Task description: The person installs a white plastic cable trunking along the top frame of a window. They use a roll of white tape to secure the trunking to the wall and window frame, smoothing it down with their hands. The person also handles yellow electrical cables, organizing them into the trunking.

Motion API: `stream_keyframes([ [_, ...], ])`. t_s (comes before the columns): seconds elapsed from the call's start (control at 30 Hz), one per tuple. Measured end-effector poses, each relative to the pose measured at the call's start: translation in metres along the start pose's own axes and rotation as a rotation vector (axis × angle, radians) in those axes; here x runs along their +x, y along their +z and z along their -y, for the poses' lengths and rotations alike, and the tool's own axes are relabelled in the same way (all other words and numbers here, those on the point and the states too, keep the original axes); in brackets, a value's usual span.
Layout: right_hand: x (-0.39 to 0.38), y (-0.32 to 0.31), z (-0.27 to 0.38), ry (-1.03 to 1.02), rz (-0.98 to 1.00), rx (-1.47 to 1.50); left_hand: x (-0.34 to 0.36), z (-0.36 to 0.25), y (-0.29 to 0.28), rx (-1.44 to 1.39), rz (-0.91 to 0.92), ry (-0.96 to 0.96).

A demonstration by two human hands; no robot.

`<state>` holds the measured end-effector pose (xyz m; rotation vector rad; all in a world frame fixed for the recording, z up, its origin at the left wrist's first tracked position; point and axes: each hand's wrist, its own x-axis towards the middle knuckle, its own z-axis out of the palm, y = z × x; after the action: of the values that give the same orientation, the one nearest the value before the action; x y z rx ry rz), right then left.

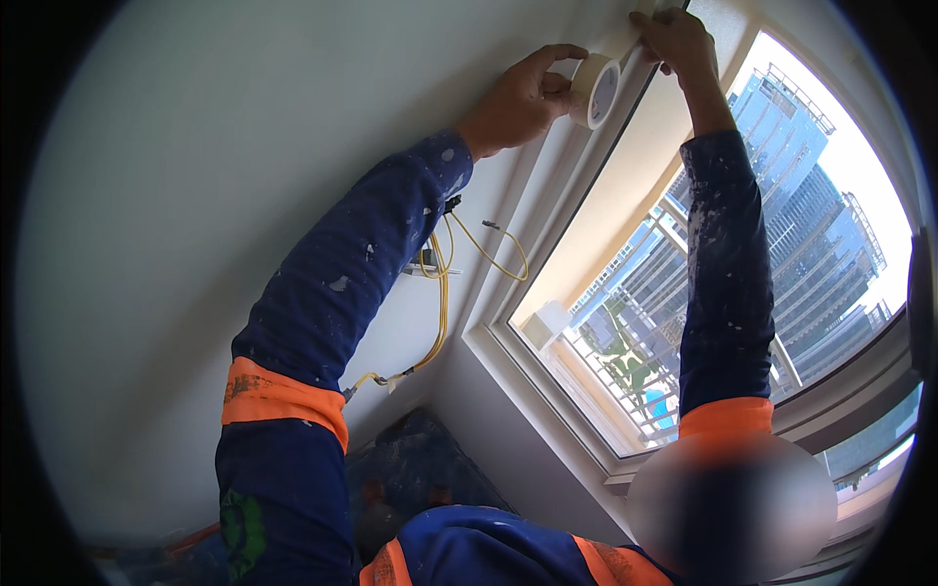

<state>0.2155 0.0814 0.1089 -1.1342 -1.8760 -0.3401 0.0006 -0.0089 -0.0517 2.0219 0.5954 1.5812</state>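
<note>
My left hand [523, 103] is raised along the wall, with thumb and fingers closed on a roll of cream masking tape [594, 93]. The roll is held on its side, close to the white window frame [564, 156]. Higher up and to the right, my right hand [676, 41] is at the upper part of the frame, its fingers bent and pinched together. A short pale strip of tape [635, 59] shows between the roll and those fingers. The fingertips' exact hold on it is partly hidden.
Yellow cables [442, 303] hang from an opening in the pale wall [195, 176], below my left forearm; one loops toward the frame. The window glass [625, 342] slopes down on the right, with a balcony and tall buildings outside. Dark, stained sheeting [415, 454] lies below.
</note>
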Motion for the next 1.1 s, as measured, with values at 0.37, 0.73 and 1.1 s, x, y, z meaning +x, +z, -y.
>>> stream_keyframes([
  [0.37,-0.016,-0.009,0.03,0.277,-0.123,0.12,-0.017,0.006,0.003,0.165,0.139,-0.221],
  [0.73,-0.045,0.028,0.034,0.181,-0.424,0.13,-0.012,0.036,0.011,0.305,0.015,-0.236],
  [1.1,-0.273,0.088,0.018,0.07,-0.116,0.286,-0.044,-0.065,-0.038,0.391,-0.026,-0.075],
])
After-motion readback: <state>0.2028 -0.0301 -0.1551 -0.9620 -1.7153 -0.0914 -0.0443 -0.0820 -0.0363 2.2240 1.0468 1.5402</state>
